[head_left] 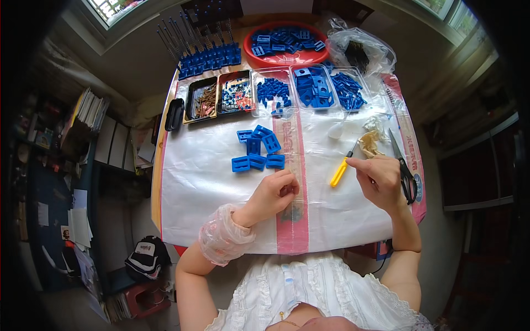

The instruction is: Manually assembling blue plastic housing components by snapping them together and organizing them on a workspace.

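My left hand is just above the sheet, its fingers curled in a loose pinch. Whatever it may hold is too small or hidden to tell. A clear plastic sleeve wraps that forearm. Beyond the hand lies a loose cluster of small blue plastic blocks with slots. On the right, my right hand is bent, its fingers closed at the upper end of a screwdriver with a yellow handle. The dark shaft points away from me, and the grip is partly hidden.
Trays of brown screws, tiny mixed parts and blue pieces line the back. Behind them stand a red basin and blue parts with upright rods. Black scissors and crumpled brown paper lie at right.
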The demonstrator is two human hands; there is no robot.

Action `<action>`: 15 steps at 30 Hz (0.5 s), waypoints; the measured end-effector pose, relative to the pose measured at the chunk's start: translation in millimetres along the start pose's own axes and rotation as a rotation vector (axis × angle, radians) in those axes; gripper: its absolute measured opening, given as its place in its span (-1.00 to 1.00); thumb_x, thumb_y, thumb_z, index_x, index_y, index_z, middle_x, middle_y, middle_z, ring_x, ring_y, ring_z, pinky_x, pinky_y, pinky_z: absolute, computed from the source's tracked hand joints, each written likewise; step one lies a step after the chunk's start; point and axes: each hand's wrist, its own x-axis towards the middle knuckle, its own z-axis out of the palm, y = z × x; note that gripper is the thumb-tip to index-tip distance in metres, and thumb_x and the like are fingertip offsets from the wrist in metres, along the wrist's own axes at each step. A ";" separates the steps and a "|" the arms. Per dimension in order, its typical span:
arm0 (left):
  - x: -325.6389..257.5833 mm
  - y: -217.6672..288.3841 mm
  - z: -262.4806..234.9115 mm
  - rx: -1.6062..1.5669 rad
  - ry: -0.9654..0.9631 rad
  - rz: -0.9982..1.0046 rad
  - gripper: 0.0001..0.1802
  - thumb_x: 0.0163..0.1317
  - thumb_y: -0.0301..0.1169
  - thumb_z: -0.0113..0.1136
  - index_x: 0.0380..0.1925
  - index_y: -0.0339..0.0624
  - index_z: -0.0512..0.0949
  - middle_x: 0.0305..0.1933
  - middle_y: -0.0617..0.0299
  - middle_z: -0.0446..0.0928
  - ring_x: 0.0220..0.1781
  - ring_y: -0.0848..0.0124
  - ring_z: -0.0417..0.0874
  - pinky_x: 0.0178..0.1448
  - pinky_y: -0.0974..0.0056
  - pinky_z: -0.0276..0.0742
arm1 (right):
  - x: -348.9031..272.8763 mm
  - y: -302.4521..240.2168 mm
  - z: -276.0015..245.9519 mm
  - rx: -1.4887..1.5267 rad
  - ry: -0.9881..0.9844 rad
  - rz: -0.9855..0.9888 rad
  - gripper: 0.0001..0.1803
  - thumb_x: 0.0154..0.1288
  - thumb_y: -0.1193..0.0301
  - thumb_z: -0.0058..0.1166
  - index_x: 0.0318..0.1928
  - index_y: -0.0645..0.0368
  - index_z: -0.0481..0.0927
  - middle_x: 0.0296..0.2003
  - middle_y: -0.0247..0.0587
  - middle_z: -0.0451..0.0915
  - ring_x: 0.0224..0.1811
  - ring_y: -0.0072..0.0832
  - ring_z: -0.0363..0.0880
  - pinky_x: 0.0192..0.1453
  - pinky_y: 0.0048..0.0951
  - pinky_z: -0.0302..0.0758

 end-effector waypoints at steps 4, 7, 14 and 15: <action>0.8 6.4 0.0 -0.038 0.019 -0.001 -0.85 0.14 -0.73 0.24 -0.35 -0.26 0.57 -0.36 0.29 0.45 -0.41 0.54 0.45 -0.35 0.41 0.34 | -13.6 8.4 12.6 0.001 0.052 -0.029 -0.61 0.02 0.75 0.26 -0.11 0.16 0.80 -0.66 -0.38 0.47 -0.69 -0.41 0.43 -0.54 -0.37 0.27; 1.8 7.5 -1.6 -0.043 0.020 0.004 -0.85 0.12 -0.74 0.24 -0.36 -0.27 0.57 -0.36 0.30 0.44 -0.41 0.55 0.45 -0.36 0.42 0.33 | -20.3 17.8 17.9 0.042 0.069 -0.046 -0.59 -0.04 0.76 0.25 -0.13 0.16 0.80 -0.65 -0.37 0.47 -0.69 -0.42 0.43 -0.53 -0.37 0.27; 4.5 6.1 -1.7 -0.036 0.006 -0.011 -0.85 0.12 -0.74 0.23 -0.37 -0.27 0.57 -0.36 0.30 0.44 -0.42 0.56 0.44 -0.37 0.42 0.32 | -28.0 23.3 25.1 0.106 -0.025 -0.106 -0.59 -0.10 0.71 0.31 -0.15 0.16 0.79 -0.61 -0.39 0.51 -0.65 -0.44 0.46 -0.50 -0.38 0.33; 4.8 6.0 -1.6 -0.032 0.001 -0.016 -0.85 0.12 -0.74 0.24 -0.37 -0.27 0.57 -0.36 0.30 0.45 -0.42 0.56 0.44 -0.37 0.42 0.33 | -28.9 21.6 25.8 0.113 -0.036 -0.115 -0.59 -0.10 0.71 0.31 -0.15 0.16 0.79 -0.61 -0.39 0.51 -0.65 -0.44 0.46 -0.49 -0.38 0.33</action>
